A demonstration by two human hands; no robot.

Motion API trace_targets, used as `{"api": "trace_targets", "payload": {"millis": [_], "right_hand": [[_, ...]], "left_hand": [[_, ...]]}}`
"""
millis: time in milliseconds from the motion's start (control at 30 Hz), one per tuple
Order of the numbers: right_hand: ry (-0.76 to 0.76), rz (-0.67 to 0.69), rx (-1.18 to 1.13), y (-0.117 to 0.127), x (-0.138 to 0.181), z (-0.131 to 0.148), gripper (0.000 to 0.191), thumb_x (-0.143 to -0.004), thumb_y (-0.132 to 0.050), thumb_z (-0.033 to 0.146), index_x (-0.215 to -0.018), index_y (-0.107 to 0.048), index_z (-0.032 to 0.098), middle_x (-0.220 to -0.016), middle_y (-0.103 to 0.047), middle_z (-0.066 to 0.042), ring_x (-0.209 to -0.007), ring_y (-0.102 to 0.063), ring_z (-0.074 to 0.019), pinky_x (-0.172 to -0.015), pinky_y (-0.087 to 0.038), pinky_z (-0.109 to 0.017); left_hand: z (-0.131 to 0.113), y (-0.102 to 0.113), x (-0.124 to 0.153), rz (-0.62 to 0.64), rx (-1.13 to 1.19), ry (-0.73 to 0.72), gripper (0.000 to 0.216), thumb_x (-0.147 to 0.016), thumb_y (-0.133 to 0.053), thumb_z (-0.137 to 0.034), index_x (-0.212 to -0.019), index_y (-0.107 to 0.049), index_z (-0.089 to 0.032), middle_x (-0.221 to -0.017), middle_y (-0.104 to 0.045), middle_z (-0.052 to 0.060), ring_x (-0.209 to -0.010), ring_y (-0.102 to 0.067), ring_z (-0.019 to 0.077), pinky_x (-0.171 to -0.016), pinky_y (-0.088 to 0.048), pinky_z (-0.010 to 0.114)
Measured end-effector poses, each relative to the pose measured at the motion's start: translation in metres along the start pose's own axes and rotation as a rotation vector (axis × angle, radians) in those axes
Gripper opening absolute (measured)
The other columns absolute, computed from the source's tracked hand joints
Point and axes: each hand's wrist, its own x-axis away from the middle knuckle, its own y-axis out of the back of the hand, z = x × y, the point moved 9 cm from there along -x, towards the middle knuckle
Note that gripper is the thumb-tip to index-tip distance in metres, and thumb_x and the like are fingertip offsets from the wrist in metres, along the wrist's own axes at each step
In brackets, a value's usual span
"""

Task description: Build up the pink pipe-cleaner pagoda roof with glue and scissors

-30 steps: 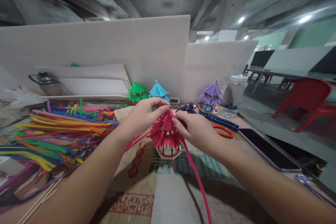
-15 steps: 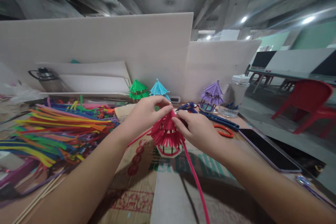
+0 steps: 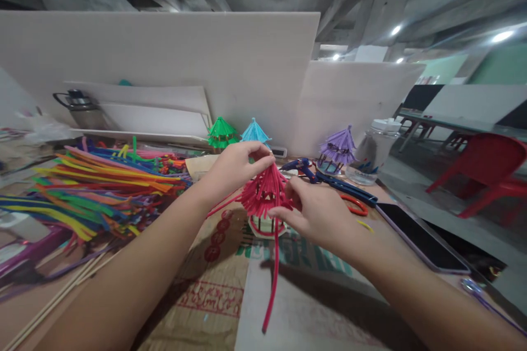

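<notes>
A small red model pavilion (image 3: 261, 197) made of pipe cleaners stands on a pale polygonal base in front of me. My left hand (image 3: 241, 167) pinches the tip of its roof between thumb and fingers. Down the roof's front hangs a long red pipe cleaner (image 3: 275, 271), its free end over the cardboard. My right hand (image 3: 317, 205) is at the roof's right side, thumb across the hanging pipe cleaner and index finger bent, with a gap between them. The other fingers of that hand are partly hidden.
Many coloured pipe cleaners (image 3: 111, 175) lie at left, near thin wooden sticks (image 3: 61, 299). Green (image 3: 221, 132), blue (image 3: 254, 130) and purple (image 3: 338, 145) pavilions stand behind. A glue gun (image 3: 300, 165), orange-handled scissors (image 3: 356, 205), a jar (image 3: 376, 151) and a phone (image 3: 420, 236) are at right.
The hanging red pipe cleaner has swung from the right side to the roof's front. My right thumb and index finger have spread apart and moved slightly lower. The camera view has shifted a little.
</notes>
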Motion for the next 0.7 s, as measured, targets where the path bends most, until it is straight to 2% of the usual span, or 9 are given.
{"api": "trace_targets", "payload": {"millis": [133,200,267,367,433,567,700], "right_hand": [[0.058,-0.032,0.118,-0.004,0.005,0.014,0.064,-0.088,-0.039,0.077,-0.094,-0.060,0.017,-0.077,-0.069,-0.007,-0.067,-0.064,-0.0229,-0.054,-0.021,-0.029],[0.061,-0.045,0.162,-0.004,0.005,0.016,0.064,-0.089,-0.038,0.077,-0.092,-0.060,0.017,-0.077,-0.069,-0.008,-0.069,-0.065,-0.0244,-0.054,-0.020,-0.030],[0.055,-0.039,0.203,-0.007,0.005,0.017,0.055,-0.093,-0.042,0.069,-0.092,-0.060,0.017,-0.077,-0.070,-0.009,-0.068,-0.065,-0.0246,-0.054,-0.020,-0.030],[0.054,-0.017,0.217,-0.013,0.006,0.018,0.032,-0.097,-0.046,0.045,-0.094,-0.060,0.017,-0.076,-0.070,-0.008,-0.064,-0.064,-0.0222,-0.054,-0.019,-0.031],[0.070,-0.028,0.226,-0.015,0.008,0.021,0.023,-0.097,-0.045,0.034,-0.094,-0.060,0.017,-0.075,-0.071,-0.007,-0.063,-0.063,-0.0212,-0.054,-0.018,-0.032],[0.117,-0.064,0.265,-0.017,0.012,0.029,0.030,-0.099,-0.037,0.030,-0.086,-0.060,0.017,-0.070,-0.069,-0.009,-0.059,-0.061,-0.0206,-0.054,-0.015,-0.033],[0.070,0.010,0.176,-0.022,0.008,0.025,0.033,-0.100,-0.036,0.030,-0.082,-0.062,0.018,-0.068,-0.069,-0.007,-0.056,-0.057,-0.0176,-0.055,-0.016,-0.033]], "left_hand": [[-0.002,0.000,0.000,0.002,-0.006,-0.013,0.026,-0.090,-0.057,-0.038,-0.091,-0.071,-0.017,-0.089,-0.074,0.004,-0.083,-0.066,0.0173,-0.078,-0.049,0.025],[-0.002,0.001,0.000,0.000,-0.011,-0.012,0.026,-0.090,-0.057,-0.038,-0.091,-0.071,-0.016,-0.088,-0.074,0.003,-0.081,-0.065,0.0166,-0.077,-0.049,0.025],[-0.002,0.001,0.000,-0.007,-0.025,-0.011,0.025,-0.090,-0.058,-0.037,-0.091,-0.072,-0.016,-0.088,-0.074,0.003,-0.079,-0.065,0.0160,-0.077,-0.049,0.025],[-0.002,0.002,0.000,-0.014,-0.048,-0.005,0.025,-0.089,-0.058,-0.036,-0.091,-0.072,-0.016,-0.087,-0.074,0.003,-0.079,-0.065,0.0161,-0.076,-0.048,0.025],[-0.001,0.002,0.000,-0.010,-0.056,0.004,0.026,-0.089,-0.058,-0.036,-0.092,-0.073,-0.015,-0.087,-0.074,0.004,-0.079,-0.065,0.0166,-0.076,-0.049,0.025],[0.000,0.001,0.000,-0.008,-0.061,0.006,0.027,-0.089,-0.057,-0.038,-0.093,-0.073,-0.016,-0.089,-0.074,0.004,-0.080,-0.065,0.0173,-0.076,-0.049,0.025],[-0.001,0.002,0.001,-0.015,-0.060,-0.005,0.026,-0.089,-0.058,-0.038,-0.092,-0.073,-0.016,-0.088,-0.074,0.004,-0.080,-0.065,0.0169,-0.076,-0.049,0.025]]}}
